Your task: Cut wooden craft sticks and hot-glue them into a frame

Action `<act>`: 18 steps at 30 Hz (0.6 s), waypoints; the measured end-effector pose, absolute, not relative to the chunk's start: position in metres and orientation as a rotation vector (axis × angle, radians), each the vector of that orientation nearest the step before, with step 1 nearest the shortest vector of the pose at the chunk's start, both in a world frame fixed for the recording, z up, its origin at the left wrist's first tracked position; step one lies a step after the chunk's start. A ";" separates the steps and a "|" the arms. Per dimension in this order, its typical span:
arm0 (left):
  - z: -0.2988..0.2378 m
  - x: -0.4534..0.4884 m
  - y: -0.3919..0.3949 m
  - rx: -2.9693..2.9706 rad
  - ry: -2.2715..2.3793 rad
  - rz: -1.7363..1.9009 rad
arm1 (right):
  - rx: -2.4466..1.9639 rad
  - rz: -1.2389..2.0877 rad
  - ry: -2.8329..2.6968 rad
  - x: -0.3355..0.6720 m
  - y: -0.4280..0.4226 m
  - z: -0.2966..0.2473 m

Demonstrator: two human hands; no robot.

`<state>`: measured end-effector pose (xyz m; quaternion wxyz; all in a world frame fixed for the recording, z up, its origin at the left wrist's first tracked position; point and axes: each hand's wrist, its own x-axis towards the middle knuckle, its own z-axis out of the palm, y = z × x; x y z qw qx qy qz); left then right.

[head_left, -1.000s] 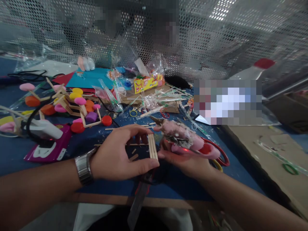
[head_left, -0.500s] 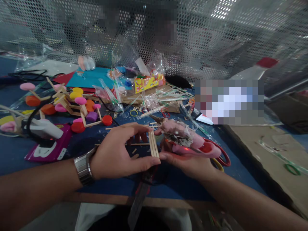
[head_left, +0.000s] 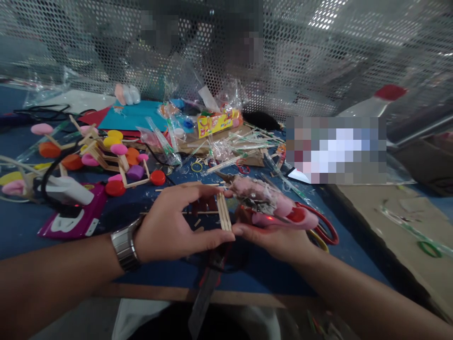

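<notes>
My left hand, a metal watch on its wrist, pinches a small bundle of thin wooden sticks between thumb and forefinger, held upright over the blue table. My right hand grips a pink glue gun smeared with dried glue, its nozzle pointing left toward the top of the sticks. The right thumb tip touches the bottom of the bundle. Red-handled scissors lie just behind the right hand.
A stick structure with coloured caps stands at left beside a white device on a magenta card. Plastic bags, a yellow box and loose sticks litter the middle. Cardboard lies at right. A perforated metal screen closes the back.
Both hands and the sticks have shifted slightly up and closer together; the glue gun nozzle sits a little nearer the top of the bundle.
</notes>
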<state>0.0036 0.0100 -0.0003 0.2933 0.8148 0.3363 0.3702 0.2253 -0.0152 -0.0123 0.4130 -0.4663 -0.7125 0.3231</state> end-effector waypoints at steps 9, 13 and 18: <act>-0.004 0.005 0.010 2.158 0.876 1.034 | -1.052 0.678 -1.829 0.225 -0.015 -0.018; -0.004 0.005 0.010 2.141 0.860 1.049 | -1.038 0.676 -1.837 0.226 -0.016 -0.022; -0.004 0.005 0.010 2.124 0.863 1.046 | -1.013 0.713 -1.809 0.225 -0.014 -0.023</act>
